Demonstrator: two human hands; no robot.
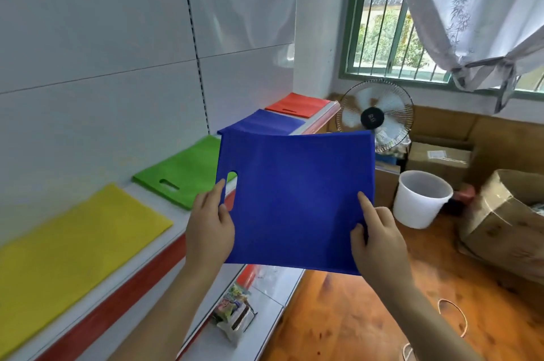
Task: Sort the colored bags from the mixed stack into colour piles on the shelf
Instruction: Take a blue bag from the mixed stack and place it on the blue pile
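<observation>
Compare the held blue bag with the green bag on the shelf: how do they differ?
The blue bag is held in the air by the left hand and right hand; the green bag lies flat on the shelf. Colour differs: blue against green. Both have a cut-out handle slot.

- The room was bright with daylight that came through the barred window (391,22) at the upper right
- The glossy white back panel (117,36) of the shelving carried soft pale reflections and a small glare patch near its right end
- Shadows were faint and diffuse, with no hard edges
- The wide-angle lens bowed straight lines toward the borders, and the shelf (141,281) edge curved visibly
- The frame was slightly soft overall, with blur strongest at the lower-left corner and far right
</observation>
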